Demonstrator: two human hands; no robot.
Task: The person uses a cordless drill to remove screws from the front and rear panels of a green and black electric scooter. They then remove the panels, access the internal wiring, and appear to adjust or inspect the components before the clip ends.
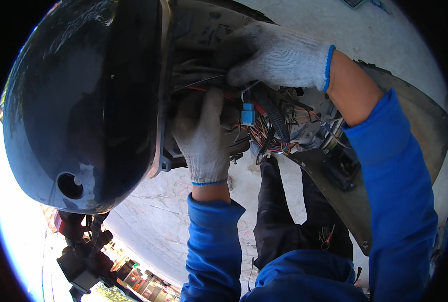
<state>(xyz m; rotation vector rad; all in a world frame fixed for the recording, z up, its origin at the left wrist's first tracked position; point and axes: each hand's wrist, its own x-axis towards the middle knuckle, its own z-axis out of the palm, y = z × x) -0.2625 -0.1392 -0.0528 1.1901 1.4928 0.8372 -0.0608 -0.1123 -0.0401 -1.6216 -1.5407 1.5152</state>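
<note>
Both hands wear whitish knit gloves with dark-stained fingers and blue cuffs. My left hand (204,136) is in the dark cavity beside a glossy black rounded shell (83,100), thumb up and fingers curled in among the wires. From the upper right, my right hand (281,58) reaches over black cables (196,75), its thumb and fingers closed together; what lies between them is hidden. Just below it sits a blue connector (248,115). A ribbed black conduit (275,113) runs down beside that, next to a tangle of thin coloured wires (264,138).
A dark panel (354,201) extends at the right, under my right arm. At the lower left, a black clamp-like rig (85,256) stands below the shell. My legs in black trousers (274,201) are on the pale concrete floor (158,221). Shelved goods appear beyond.
</note>
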